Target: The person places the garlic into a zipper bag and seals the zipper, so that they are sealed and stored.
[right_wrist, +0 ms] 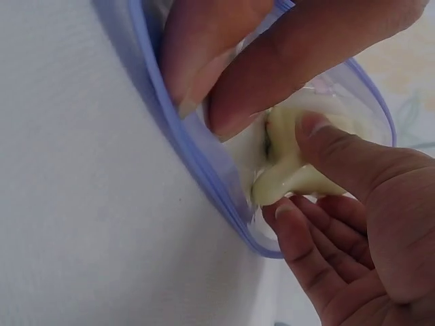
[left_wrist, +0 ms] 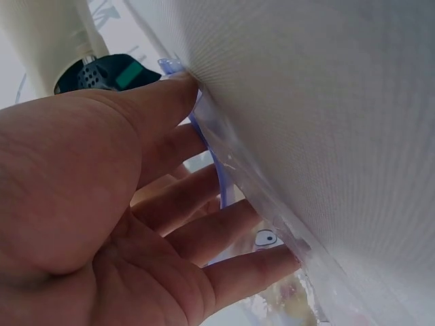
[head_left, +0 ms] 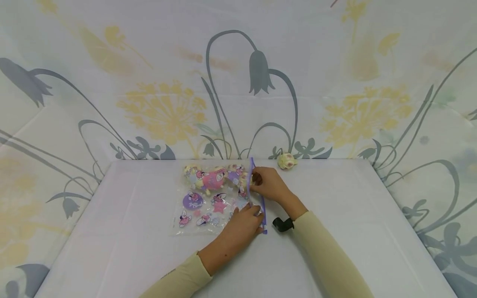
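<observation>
Right hand point(head_left: 269, 183) pinching a pale sweet point(right_wrist: 293, 178) inside the zip bag's point(head_left: 208, 198) mouth (left hand point(head_left: 244, 221) pinching its edge)

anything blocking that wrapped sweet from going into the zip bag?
Nothing visible. The right hand pinches the sweet right at the zip bag mouth, which the left hand holds open.

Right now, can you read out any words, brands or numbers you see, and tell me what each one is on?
Nothing can be read.
Purple round sticker on the clear zip bag: pale script, too small and blurred to make out.
Wrapped candy at the table's far edge: a reddish mark, unreadable.
</observation>
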`<state>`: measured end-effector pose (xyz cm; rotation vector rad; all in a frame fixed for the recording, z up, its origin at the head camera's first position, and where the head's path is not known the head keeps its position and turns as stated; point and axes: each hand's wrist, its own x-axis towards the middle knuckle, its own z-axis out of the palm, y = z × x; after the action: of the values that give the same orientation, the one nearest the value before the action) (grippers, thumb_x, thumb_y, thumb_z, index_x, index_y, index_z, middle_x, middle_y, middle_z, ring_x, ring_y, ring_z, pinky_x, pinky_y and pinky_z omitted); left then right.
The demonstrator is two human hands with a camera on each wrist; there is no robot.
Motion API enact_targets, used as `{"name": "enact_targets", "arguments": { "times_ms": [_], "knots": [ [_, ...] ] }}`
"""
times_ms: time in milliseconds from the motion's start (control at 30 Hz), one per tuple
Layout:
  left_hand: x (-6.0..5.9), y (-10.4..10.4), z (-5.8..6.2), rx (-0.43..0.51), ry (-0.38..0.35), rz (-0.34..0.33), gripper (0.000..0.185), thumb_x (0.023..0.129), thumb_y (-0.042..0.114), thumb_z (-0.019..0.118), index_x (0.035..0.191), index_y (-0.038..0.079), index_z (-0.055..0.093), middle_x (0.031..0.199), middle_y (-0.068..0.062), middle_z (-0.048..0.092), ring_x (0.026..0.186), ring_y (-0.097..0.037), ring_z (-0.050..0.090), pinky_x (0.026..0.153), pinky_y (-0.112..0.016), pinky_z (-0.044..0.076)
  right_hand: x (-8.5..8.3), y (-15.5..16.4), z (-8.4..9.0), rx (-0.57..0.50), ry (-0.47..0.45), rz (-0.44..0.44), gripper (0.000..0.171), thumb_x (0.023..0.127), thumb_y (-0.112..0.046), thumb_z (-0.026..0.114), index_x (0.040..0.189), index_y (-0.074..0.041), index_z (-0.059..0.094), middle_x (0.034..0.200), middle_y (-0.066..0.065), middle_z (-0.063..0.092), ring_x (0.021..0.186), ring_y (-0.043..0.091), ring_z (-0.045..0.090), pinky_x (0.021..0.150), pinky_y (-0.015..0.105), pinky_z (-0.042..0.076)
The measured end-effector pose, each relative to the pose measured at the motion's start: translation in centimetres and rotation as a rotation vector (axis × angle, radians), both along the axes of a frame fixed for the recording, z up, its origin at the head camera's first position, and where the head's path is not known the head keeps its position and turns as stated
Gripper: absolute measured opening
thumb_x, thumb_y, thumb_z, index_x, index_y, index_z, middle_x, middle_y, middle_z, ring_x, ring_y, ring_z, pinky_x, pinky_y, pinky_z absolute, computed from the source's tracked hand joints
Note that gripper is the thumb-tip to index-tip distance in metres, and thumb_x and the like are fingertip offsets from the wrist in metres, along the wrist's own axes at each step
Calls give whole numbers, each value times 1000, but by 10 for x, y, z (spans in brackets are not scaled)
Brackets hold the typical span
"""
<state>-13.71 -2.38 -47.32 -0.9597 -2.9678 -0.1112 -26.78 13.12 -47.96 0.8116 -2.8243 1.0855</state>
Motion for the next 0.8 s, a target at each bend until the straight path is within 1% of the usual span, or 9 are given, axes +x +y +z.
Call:
{"name": "enact_targets", "arguments": {
  "times_ms": [100,233,367,467,567,633,800],
  "knots": [
    [0,-1,1,0,0,5,37,99,37,75,129,16,77,137,-2,67,133,-30,63,99,-56,59,-2,-3,1,-11,-10,4,26,87,-9,86,108,-3,71,93,4,73,80,13,68,76,33,60],
    [1,-1,1,5,19,-1,35,100,36,75,128,16,77,135,-1,67,132,-29,64,97,-55,60,-4,-6,1,-8,-28,10,23,86,-8,86,104,-2,71,92,4,73,81,13,68,76,31,60],
    [0,0,-3,4,33,-7,34,99,35,76,128,17,77,134,0,67,131,-27,64,96,-55,60,-4,-5,1,9,-84,38,20,88,-6,84,103,-1,72,96,6,74,88,17,71,81,33,61],
    [0,1,-4,-3,29,-6,35,99,36,76,129,17,77,134,0,67,131,-27,63,97,-55,60,-4,-3,3,11,-135,68,15,92,-4,79,104,0,73,102,9,75,96,22,74,87,37,62],
    [0,1,-4,-10,22,-2,36,100,37,75,130,17,76,135,0,66,132,-27,63,98,-54,60,-3,-4,3,5,-145,72,11,95,-4,74,105,0,75,103,10,77,98,24,75,90,40,62],
    [0,0,-4,-11,18,-2,36,100,37,74,130,17,76,135,-1,66,133,-27,63,98,-55,60,-3,-4,2,-4,-141,60,11,95,-4,73,104,0,76,102,10,77,98,23,75,90,40,62],
    [-1,1,-4,-2,26,-12,36,100,37,74,129,17,76,135,-1,67,132,-28,63,96,-55,60,-2,-8,-1,-45,-141,27,14,94,-11,79,105,-2,81,97,7,79,91,19,75,84,37,61]
  ]
}}
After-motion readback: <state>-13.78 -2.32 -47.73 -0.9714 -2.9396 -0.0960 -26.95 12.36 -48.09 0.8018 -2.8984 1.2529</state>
